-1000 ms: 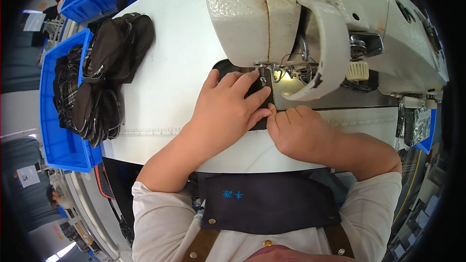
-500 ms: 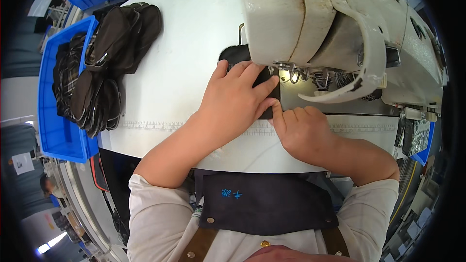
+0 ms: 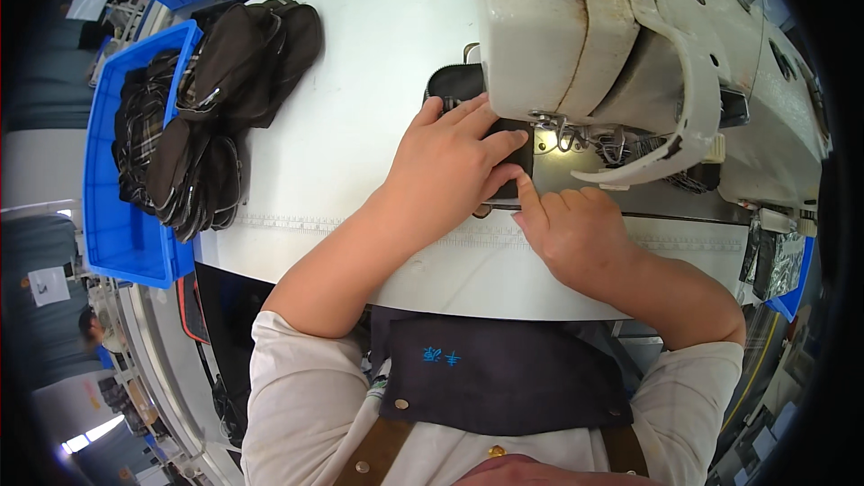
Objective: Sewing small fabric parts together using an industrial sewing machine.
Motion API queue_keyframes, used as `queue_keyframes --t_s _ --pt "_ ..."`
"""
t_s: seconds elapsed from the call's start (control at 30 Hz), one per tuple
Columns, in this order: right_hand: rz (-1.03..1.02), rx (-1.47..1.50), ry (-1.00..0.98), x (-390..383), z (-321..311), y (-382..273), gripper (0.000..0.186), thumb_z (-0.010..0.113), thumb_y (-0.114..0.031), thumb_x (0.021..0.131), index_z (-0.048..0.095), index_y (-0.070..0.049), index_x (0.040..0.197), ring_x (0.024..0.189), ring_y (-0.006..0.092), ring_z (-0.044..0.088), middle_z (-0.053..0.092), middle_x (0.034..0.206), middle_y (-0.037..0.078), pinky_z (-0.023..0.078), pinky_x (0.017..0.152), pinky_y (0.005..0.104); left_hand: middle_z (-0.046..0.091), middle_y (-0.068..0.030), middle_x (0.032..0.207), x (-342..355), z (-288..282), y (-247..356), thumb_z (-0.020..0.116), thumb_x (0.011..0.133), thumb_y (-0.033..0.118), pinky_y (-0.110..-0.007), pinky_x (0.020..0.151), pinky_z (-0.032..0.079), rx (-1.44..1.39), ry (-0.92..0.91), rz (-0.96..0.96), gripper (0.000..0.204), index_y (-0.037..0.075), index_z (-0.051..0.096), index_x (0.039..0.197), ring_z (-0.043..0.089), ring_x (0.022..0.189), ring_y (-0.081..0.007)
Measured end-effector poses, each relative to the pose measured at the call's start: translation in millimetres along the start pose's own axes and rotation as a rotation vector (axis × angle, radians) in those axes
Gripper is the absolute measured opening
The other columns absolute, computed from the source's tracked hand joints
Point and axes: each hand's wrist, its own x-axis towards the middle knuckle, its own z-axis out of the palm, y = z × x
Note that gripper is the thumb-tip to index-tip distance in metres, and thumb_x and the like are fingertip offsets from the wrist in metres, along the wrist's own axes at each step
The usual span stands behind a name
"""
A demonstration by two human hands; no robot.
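A black zippered fabric piece (image 3: 456,81) lies on the white table under the head of an off-white sewing machine (image 3: 535,45). My left hand (image 3: 445,157) rests over it, palm down with fingers spread, covering most of it. Its thumb meets the index fingertip of my right hand (image 3: 580,238) at the piece's right edge, beside the lit needle area (image 3: 546,139). My right index finger is stretched out there and the other fingers curl in. How firmly they grip the edge is partly hidden.
At the left, a blue bin (image 3: 108,216) holds plaid and dark fabric, with a pile of dark zippered pouches (image 3: 238,58) leaning over its rim onto the table. A printed ruler strip (image 3: 297,223) crosses the tabletop. A curved white guard (image 3: 697,99) juts from the machine.
The whole view has shifted slightly. My right index finger has straightened a little, and its thumb now shows apart from it. My left hand still lies on the black piece.
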Motion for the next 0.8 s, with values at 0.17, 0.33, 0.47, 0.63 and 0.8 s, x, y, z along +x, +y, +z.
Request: queue_keyframes --t_s 0.17,0.33,0.47,0.63,0.8 --pt "0.076 0.020 -0.022 1.8 3.2 2.1 0.041 0.076 -0.028 0.092 0.074 0.002 0.120 0.057 0.0168 0.059 0.057 0.066 0.001 0.044 0.050 0.0345 0.068 -0.0041 0.132 5.4 4.1 -8.4 0.081 0.087 0.026 -0.045 0.099 0.047 -0.048 0.022 -0.006 0.031 0.013 0.077 0.116 0.063 0.131 -0.0256" --pt "0.070 0.016 -0.001 4.5 3.2 5.0 0.042 0.076 -0.030 0.092 0.074 0.001 0.120 0.057 0.0182 0.060 0.059 0.068 0.002 0.047 0.050 0.0348 0.068 -0.0037 0.132 6.7 8.5 -12.6 0.080 0.089 0.026 -0.046 0.100 0.047 -0.104 0.014 -0.025 0.029 0.013 0.077 0.115 0.061 0.134 -0.0267" --pt "0.077 0.033 0.025 4.3 9.0 7.4 0.042 0.078 -0.030 0.091 0.074 0.000 0.120 0.059 0.0186 0.061 0.060 0.069 0.002 0.049 0.051 0.0354 0.067 -0.0039 0.139 7.5 6.6 -12.7 0.079 0.090 0.028 -0.048 0.103 0.047 -0.140 -0.050 -0.075 0.030 0.014 0.078 0.116 0.060 0.136 -0.0269" --pt "0.105 0.038 0.081 6.7 14.0 10.8 0.038 0.081 -0.030 0.089 0.074 -0.006 0.117 0.065 0.0194 0.066 0.063 0.072 0.001 0.051 0.053 0.0366 0.075 0.0001 0.113 7.0 14.8 -18.0 0.080 0.090 0.030 -0.036 0.089 0.047 -0.110 0.126 0.012 0.027 0.016 0.079 0.113 0.069 0.104 -0.0208" --pt "0.133 0.081 0.074 13.3 14.1 13.4 0.035 0.078 -0.028 0.091 0.074 -0.007 0.118 0.068 0.0219 0.068 0.066 0.074 0.002 0.052 0.057 0.0381 0.074 -0.0018 0.116 13.0 26.8 -32.8 0.072 0.093 0.017 -0.040 0.084 0.053 -0.153 0.209 0.021 0.018 0.014 0.077 0.109 0.070 0.100 -0.0257"
